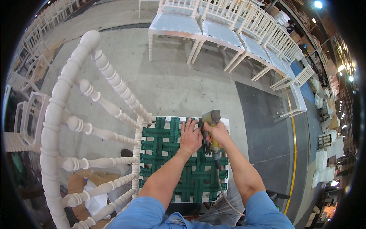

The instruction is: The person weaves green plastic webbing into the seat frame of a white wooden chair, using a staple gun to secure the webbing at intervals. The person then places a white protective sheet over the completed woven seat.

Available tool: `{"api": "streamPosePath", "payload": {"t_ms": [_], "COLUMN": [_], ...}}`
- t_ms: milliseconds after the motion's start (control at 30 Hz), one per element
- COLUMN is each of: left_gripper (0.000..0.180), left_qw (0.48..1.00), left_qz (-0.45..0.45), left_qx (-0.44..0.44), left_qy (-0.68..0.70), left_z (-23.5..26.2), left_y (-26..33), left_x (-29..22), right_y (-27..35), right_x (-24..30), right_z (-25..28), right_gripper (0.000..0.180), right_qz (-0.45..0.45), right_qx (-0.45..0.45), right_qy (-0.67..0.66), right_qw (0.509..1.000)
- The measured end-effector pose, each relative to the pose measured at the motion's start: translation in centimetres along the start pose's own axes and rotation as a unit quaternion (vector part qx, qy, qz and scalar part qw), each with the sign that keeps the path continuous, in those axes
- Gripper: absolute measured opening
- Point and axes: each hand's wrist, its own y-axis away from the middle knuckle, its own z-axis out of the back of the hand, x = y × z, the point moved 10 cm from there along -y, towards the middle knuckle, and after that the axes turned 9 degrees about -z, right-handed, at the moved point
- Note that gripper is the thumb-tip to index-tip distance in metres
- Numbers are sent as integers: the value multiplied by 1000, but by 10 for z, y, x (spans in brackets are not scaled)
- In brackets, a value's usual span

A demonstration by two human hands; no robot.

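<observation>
A white turned-spindle chair (56,114) stands before me, its back to my left. Woven green webbing straps (158,147) cross its seat frame. My left hand (190,138) lies on the webbing near the far edge of the seat, fingers stretched out and pressing on a strap. Right beside it, my right hand (217,133) grips a yellowish pneumatic staple gun (212,115). The gun's dark magazine side faces my left hand; its nose is hidden, so I cannot tell whether it touches the frame. An air hose (221,185) trails from the gun toward me.
A row of white chairs (221,33) with pale covered seats stands ahead and to the right. More white chair frames (30,122) stand at the left. Dark matting (267,126) with a yellow line covers the floor at right. A brown bag-like item (78,191) shows behind the chair back.
</observation>
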Motion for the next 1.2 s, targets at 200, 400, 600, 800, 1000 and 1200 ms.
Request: {"api": "streamPosePath", "payload": {"t_ms": [200, 400, 600, 800, 1000, 1200], "left_gripper": [25, 26, 27, 28, 26, 29], "left_qw": [1000, 1000, 1000, 998, 999, 948], "left_qz": [0, -3, -12, -20, -17, 111], "left_qx": [1, -5, -5, 8, -41, 66], "left_qy": [1, -14, -16, -51, -9, 289], "left_z": [1, 0, -3, 11, 60, 30], "left_y": [-2, -4, -4, -8, 12, 141], "left_x": [-1, -1, -6, -13, -34, -133], "right_y": [-1, 0, 4, 100, 298, 493], "right_x": [-1, -5, -3, -10, -108, -338], "right_z": [7, 16, 34, 93, 219, 310], "right_gripper": [29, 31, 31, 26, 36, 70], "right_qz": [-18, -15, -15, 11, 24, -149], "right_qx": [-5, -31, -43, -11, -118, -383], "right_qy": [21, 24, 5, -39, -126, -168], "right_qw": [1000, 999, 999, 999, 985, 896]}}
